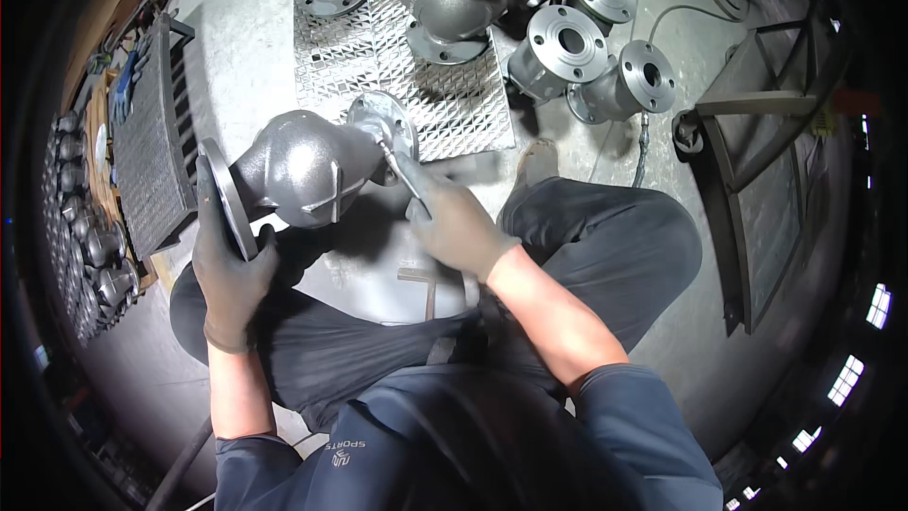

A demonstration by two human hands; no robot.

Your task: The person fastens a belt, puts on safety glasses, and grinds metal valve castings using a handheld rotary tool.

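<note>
A grey cast-metal valve body point(301, 156) with a round bulging middle and a flange at each end lies tilted in front of me, above my left leg. My left hand point(230, 274), in a grey glove, grips the rim of its near-left flange point(225, 194), thumb on one side and fingers on the other. My right hand point(461, 224), also gloved, is closed round a slim metal pen-like tool point(405, 168). The tool's tip meets the casting beside the far-right flange point(392, 118); its exact kind I cannot make out.
Several flanged castings point(570, 43) stand at the back, some on a patterned metal plate point(397, 118). A hammer point(430, 289) lies between my legs. To the left are a dark slatted metal stand point(151, 147) and piled castings point(104, 246); a metal frame point(757, 180) stands right.
</note>
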